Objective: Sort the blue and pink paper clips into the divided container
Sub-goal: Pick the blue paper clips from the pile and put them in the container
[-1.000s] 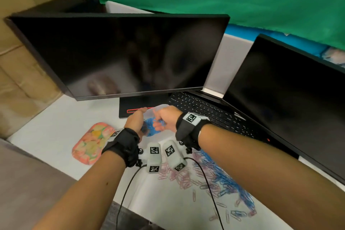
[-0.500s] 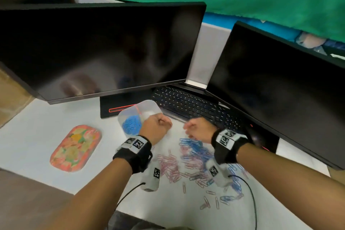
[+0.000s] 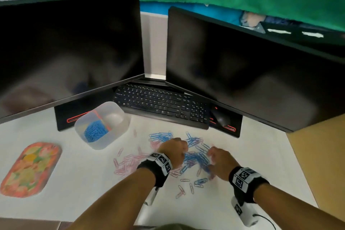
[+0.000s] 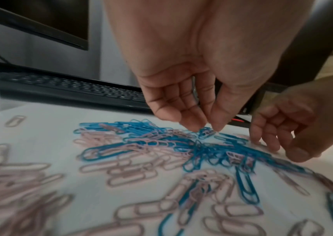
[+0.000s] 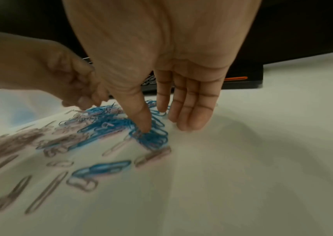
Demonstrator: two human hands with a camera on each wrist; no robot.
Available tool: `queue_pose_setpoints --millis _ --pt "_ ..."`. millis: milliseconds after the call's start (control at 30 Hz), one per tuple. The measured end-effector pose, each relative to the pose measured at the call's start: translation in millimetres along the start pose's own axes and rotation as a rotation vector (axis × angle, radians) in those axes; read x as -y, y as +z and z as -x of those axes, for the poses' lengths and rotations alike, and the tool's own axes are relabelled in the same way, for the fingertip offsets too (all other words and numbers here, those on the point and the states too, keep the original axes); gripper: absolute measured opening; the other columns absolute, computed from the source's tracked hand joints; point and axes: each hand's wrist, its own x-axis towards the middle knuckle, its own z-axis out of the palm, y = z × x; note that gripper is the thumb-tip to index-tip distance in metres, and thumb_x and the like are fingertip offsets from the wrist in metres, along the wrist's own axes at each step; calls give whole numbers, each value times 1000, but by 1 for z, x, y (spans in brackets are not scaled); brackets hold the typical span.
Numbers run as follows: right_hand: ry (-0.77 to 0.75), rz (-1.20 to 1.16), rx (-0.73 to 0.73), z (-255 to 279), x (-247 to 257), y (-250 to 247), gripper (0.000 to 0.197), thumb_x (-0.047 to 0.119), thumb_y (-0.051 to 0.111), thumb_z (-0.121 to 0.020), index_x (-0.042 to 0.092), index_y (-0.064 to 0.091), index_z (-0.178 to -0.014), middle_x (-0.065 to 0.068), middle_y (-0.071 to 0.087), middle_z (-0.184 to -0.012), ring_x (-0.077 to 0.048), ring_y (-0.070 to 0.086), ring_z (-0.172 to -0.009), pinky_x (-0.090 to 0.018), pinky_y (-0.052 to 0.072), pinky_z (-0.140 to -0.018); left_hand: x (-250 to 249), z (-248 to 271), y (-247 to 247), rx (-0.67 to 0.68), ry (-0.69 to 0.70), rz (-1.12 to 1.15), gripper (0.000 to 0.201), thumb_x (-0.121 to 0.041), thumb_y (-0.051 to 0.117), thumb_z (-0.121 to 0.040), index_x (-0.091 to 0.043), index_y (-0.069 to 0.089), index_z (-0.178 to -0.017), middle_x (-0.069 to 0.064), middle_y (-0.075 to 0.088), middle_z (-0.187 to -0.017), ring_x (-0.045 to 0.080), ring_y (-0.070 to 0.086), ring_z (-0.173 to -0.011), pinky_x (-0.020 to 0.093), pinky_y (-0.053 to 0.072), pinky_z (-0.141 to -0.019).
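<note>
A heap of blue paper clips mixed with pink paper clips lies on the white desk in front of me. The translucent divided container stands to the back left; its left compartment holds blue clips, and the right one looks bare. My left hand reaches down onto the heap, and the thumb and fingertips of this left hand pinch a small bunch of blue clips. My right hand is spread over the heap's right side, thumb pressing on blue clips, fingers straight and touching the desk.
Two dark monitors stand behind, with a black keyboard and a mouse under them. A flowery oval tray lies at far left. The desk's right edge borders a brown surface.
Both hands have left the container and come back right and toward me onto the clip heap. The blue clips dropped earlier now lie in the container's left compartment.
</note>
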Motion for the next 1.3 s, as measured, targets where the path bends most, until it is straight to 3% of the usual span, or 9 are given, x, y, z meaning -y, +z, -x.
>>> queue_pose_setpoints --millis 200,367,500,833,933,1000,1100,1200,1300 --pt "-63 56 -75 5 -18 19 39 40 68 -80 22 58 -112 2 61 -112 -17 60 -99 -20 43 -77 -7 -11 17 4 -11 -245 27 -13 48 -89 -18 61 -113 5 55 -115 27 59 -105 40 53 -88" --pt "-107 -4 -88 1 -17 20 15 34 63 -84 20 62 -84 2 63 -88 -15 62 -76 -30 54 -68 -6 -11 14 8 -84 -278 21 -11 50 -88 -17 65 -101 3 58 -113 24 62 -99 40 55 -85" --pt "-136 -55 -78 -1 -16 16 17 23 64 -85 24 56 -70 5 59 -73 -15 64 -68 -30 55 -65 -4 -8 13 -8 -129 -234 22 -3 48 -86 -15 61 -100 6 60 -110 26 62 -97 39 55 -84" --pt "-177 -135 -91 -3 -22 5 9 12 60 -87 11 68 -83 7 61 -81 -8 60 -77 -5 40 -55 13 -4 13 -309 -176 347 27 -3 50 -87 -23 68 -86 -6 71 -99 12 65 -88 19 50 -79" --pt "-131 -294 -52 -5 -22 0 12 7 57 -87 10 67 -91 7 62 -82 -5 59 -71 -9 46 -54 17 -3 8 -333 -270 671 28 2 49 -87 -19 67 -80 3 71 -83 14 65 -70 21 52 -66" --pt "-96 -454 36 -7 -23 -5 16 1 56 -86 10 63 -97 -7 68 -81 -12 62 -66 -21 53 -58 20 -2 4 -322 -331 953 25 7 48 -89 -9 68 -89 11 69 -78 19 62 -62 28 50 -61" --pt "-50 -747 110 -8 -22 -11 19 -5 53 -84 4 59 -100 -15 66 -74 -23 61 -64 -35 54 -64 22 0 0 -290 -415 1244 22 6 45 -94 1 65 -103 16 68 -90 22 71 -68 30 58 -62" --pt "2 -1022 127 -8 -16 -14 25 -11 38 -83 0 55 -98 -13 56 -67 -25 54 -57 -35 50 -59 23 2 -3 -279 -472 1430 33 6 33 -96 -2 65 -99 18 65 -100 34 70 -81 38 61 -68" --pt "19 -1263 175 -7 -8 -17 26 -10 28 -80 1 50 -84 -13 48 -67 -23 48 -56 -33 45 -55 21 2 -6 -254 -517 1529 23 -4 41 -95 -5 63 -92 10 58 -83 25 59 -65 33 59 -58"
